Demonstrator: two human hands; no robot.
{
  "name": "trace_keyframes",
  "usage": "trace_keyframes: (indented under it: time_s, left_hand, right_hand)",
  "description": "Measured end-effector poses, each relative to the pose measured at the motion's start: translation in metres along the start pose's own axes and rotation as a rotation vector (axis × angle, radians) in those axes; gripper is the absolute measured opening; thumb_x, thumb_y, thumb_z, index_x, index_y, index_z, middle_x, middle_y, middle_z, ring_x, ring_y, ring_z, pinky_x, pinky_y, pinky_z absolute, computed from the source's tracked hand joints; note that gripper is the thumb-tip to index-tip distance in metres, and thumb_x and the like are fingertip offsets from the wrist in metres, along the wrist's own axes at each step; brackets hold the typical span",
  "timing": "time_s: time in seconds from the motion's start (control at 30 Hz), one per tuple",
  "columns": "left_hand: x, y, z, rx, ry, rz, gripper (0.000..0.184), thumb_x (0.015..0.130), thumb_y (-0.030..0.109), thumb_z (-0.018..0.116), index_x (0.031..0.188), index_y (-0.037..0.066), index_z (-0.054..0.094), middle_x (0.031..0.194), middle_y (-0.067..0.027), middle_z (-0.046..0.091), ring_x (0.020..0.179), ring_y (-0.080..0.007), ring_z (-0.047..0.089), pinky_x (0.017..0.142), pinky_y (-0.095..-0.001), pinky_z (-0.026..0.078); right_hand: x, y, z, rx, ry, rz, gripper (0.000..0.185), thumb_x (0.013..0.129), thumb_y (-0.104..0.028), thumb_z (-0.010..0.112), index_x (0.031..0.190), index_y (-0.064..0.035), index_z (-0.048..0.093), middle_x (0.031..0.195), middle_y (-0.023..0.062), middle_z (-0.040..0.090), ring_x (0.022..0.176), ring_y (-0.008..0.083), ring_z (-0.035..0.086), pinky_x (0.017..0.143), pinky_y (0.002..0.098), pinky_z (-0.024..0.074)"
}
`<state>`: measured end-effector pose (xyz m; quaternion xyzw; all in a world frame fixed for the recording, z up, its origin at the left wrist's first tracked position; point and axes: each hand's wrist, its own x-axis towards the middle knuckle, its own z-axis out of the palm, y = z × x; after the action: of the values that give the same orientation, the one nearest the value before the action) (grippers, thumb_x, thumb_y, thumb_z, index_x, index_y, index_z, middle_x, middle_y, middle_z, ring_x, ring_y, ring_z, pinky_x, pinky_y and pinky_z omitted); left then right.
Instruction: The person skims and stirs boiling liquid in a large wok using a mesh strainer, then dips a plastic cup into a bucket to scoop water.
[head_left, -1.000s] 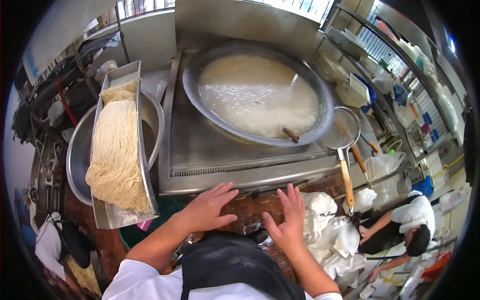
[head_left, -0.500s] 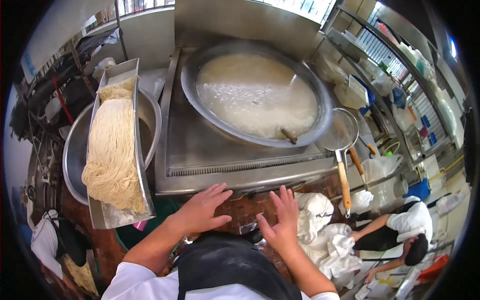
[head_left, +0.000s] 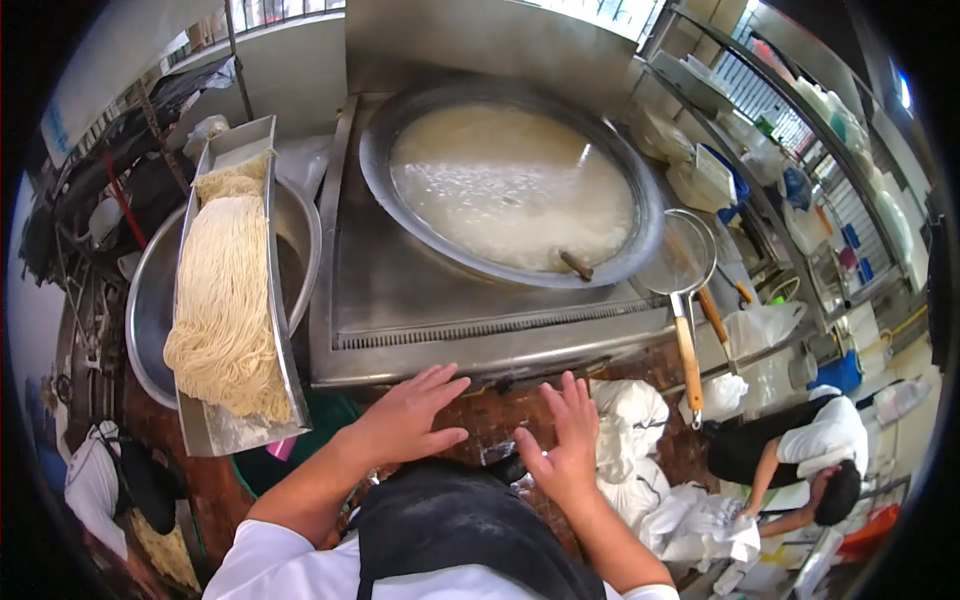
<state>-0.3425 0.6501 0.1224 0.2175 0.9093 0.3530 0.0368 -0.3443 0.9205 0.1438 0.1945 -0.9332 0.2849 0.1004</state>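
My left hand (head_left: 405, 420) is open, fingers spread, in front of the steel stove's front edge (head_left: 480, 368). To its right my right hand (head_left: 563, 440) is also open and empty. Beyond them a large round wok (head_left: 440, 240) holds cloudy, steaming liquid (head_left: 500, 190), with a brown handle-like piece (head_left: 576, 265) at its near rim. A wire strainer (head_left: 678, 255) with a wooden handle lies to the wok's right. On the left, pale noodles (head_left: 225, 290) fill a long metal tray (head_left: 240, 437) that rests across a steel basin (head_left: 150, 340).
A co-worker (head_left: 820, 440) bends over white sacks (head_left: 625, 430) at the lower right. Another person (head_left: 95, 490) is at the lower left, near more noodles (head_left: 165, 550). Shelves with bags and containers (head_left: 705, 185) line the right. A green tub (head_left: 325, 420) stands below the stove.
My two hands stay open in nearly the same place. At the lower right the co-worker's arms have shifted, and the white sack near them has moved and changed shape. The view has shifted slightly.
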Motion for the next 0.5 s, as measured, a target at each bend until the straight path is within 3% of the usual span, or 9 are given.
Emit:
trace_keyframes:
  time_s: [0.5]
  left_hand:
    - [-0.0042,0.0009,0.0012,-0.013,-0.013,0.009,0.076,0.087,0.041,0.073,0.148,0.003,0.047,0.156,-0.0271,0.039,0.145,-0.0424,0.038,0.12,-0.046,0.032]
  right_hand:
    - [-0.0042,-0.0085,0.001,-0.014,0.002,-0.024,0.07,0.081,-0.026,0.079,0.143,-0.0094,0.053,0.158,0.0232,0.038,0.147,0.0445,0.033,0.117,0.0583,0.0246]
